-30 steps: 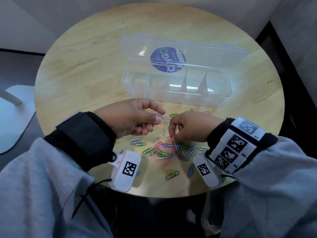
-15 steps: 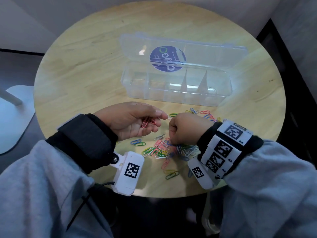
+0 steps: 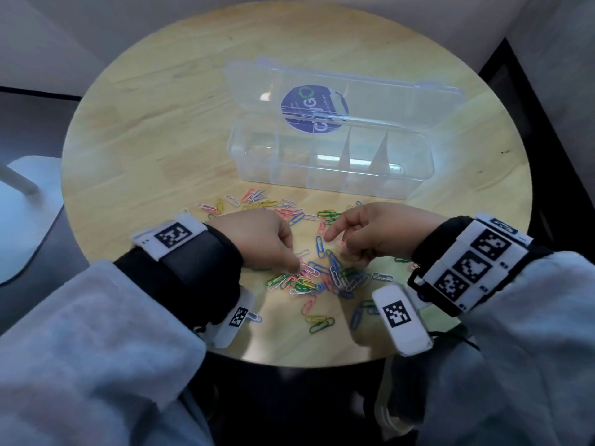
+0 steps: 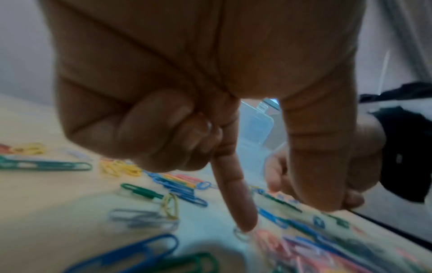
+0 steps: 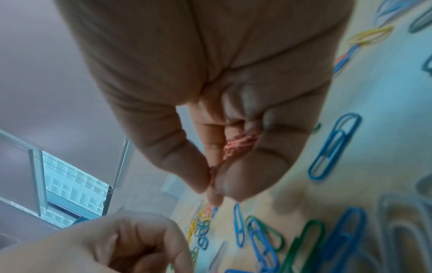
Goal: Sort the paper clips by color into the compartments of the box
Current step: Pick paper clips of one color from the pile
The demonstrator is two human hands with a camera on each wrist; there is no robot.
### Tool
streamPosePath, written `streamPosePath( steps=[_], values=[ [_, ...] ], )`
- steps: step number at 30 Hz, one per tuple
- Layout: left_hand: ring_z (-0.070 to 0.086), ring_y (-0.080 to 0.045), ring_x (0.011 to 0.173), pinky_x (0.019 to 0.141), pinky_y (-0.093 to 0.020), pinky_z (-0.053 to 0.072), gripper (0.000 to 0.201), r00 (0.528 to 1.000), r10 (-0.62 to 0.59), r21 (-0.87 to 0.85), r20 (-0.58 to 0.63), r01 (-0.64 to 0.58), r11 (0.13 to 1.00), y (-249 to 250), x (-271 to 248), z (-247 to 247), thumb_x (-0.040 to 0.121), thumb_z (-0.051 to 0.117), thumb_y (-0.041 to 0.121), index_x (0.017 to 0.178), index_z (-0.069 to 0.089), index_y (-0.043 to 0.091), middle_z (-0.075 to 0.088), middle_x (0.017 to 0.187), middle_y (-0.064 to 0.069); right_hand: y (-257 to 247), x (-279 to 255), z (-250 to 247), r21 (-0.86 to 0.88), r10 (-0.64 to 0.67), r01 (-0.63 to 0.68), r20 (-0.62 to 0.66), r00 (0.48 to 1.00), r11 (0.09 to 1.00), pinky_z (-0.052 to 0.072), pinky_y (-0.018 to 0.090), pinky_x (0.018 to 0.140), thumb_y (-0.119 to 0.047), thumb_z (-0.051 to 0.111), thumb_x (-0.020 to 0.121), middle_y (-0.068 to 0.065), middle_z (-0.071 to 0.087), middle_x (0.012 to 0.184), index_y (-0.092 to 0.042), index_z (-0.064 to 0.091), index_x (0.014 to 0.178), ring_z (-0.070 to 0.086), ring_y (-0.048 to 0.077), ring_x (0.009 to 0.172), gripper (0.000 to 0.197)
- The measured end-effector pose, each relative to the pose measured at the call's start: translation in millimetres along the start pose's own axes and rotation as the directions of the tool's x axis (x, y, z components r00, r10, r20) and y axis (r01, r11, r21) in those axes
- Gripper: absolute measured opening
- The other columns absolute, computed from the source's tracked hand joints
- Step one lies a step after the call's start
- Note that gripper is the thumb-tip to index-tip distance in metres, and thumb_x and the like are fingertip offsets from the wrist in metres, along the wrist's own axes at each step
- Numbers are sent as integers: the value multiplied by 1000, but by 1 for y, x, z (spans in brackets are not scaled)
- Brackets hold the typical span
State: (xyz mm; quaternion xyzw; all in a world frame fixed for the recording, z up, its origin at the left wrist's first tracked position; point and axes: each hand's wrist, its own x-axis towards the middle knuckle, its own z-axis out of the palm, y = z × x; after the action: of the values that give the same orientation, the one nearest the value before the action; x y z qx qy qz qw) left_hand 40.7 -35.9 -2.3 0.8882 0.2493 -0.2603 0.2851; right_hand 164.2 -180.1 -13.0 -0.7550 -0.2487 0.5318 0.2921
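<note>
Your left hand [image 3: 257, 243], which a moment ago was lifted with a red clip pinched at its fingertips, has dropped back onto the pile of paper clips [image 3: 322, 278] on the round table [image 3: 145, 140], index finger pressing a pale clip, other fingers curled. Your right hand [image 3: 370, 233] has risen and now clutches several pink-red clips [image 5: 238, 144] in its curled fingers. The clear box [image 3: 325, 162] beyond the pile looks empty, so sorting has barely begun.
</note>
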Motion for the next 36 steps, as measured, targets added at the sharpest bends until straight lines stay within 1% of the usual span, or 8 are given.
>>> streamPosePath(
  steps=[5, 8, 12, 16, 20, 25, 29, 36],
  values=[
    [55, -11, 77, 61, -22, 37, 15, 996, 27, 136, -90, -14, 991, 8, 3, 10, 75, 71, 37, 81, 65, 26, 56, 76, 10, -5, -6, 2, -44, 26, -26, 1, 1000, 999, 49, 20, 49, 10, 39, 82, 8, 52, 54, -7, 63, 66, 50, 15, 46, 34],
    [53, -15, 80, 51, -18, 32, 14, 995, 49, 189, -87, -31, 981, 14, 4, 13, 78, 70, 31, 88, 68, 22, 57, 83, 5, -8, -10, 7, -241, 31, -37, -28, 999, 970, 49, 25, 56, 0, 43, 82, 5, 56, 60, -12, 59, 65, 53, 18, 55, 27],
    [50, -13, 70, 48, -18, 29, 8, 998, 55, 214, -37, -45, 976, 15, 9, 15, 78, 70, 29, 81, 65, 23, 56, 72, 5, -9, -14, 17, -650, -52, 30, -15, 999, 760, 41, 24, 57, -24, 60, 81, -8, 53, 64, -23, 50, 66, 49, 9, 59, 18],
    [50, -9, 59, 50, -19, 32, 11, 999, 45, 101, 22, -47, 994, 7, 11, 10, 76, 72, 30, 76, 65, 21, 54, 60, 8, -12, -13, 25, -712, -80, 68, 17, 997, 699, 33, 21, 51, -27, 67, 80, -8, 48, 61, -24, 56, 74, 43, 4, 55, 13],
    [47, -14, 52, 57, -21, 38, 18, 996, 56, -200, 70, -41, 979, -4, 12, -4, 70, 76, 25, 65, 59, 20, 54, 56, 5, -16, -9, 30, -744, -69, 52, 8, 998, 666, 32, 20, 49, -29, 67, 80, -8, 49, 66, -22, 59, 81, 47, 12, 65, 11],
    [45, -9, 45, 40, -13, 37, 23, 998, 42, -655, 46, -2, 755, -10, 7, -15, 59, 66, 7, 50, 47, 18, 54, 55, -2, -16, -3, 37, -803, -60, -3, -48, 997, 597, 36, 24, 54, -31, 65, 81, 1, 57, 78, -16, 63, 82, 52, 20, 75, 16],
    [45, -9, 37, 35, -12, 32, 20, 998, 55, -822, 42, 3, 569, -12, 3, -20, 54, 50, 2, 48, 38, 16, 52, 54, -7, -14, -1, 38, -805, -74, -5, -61, 995, 593, 37, 21, 52, -24, 64, 79, 7, 65, 87, -11, 69, 88, 53, 20, 73, 16],
    [43, -9, 41, 37, -14, 32, 14, 995, 66, -925, 71, 41, 379, -8, -3, -24, 62, 55, 11, 51, 46, 16, 54, 49, -2, -14, 0, 21, -593, -71, 1, -95, 993, 805, 40, 23, 57, -22, 64, 77, -8, 53, 61, -22, 56, 66, 49, 11, 61, 13]
  ],
)
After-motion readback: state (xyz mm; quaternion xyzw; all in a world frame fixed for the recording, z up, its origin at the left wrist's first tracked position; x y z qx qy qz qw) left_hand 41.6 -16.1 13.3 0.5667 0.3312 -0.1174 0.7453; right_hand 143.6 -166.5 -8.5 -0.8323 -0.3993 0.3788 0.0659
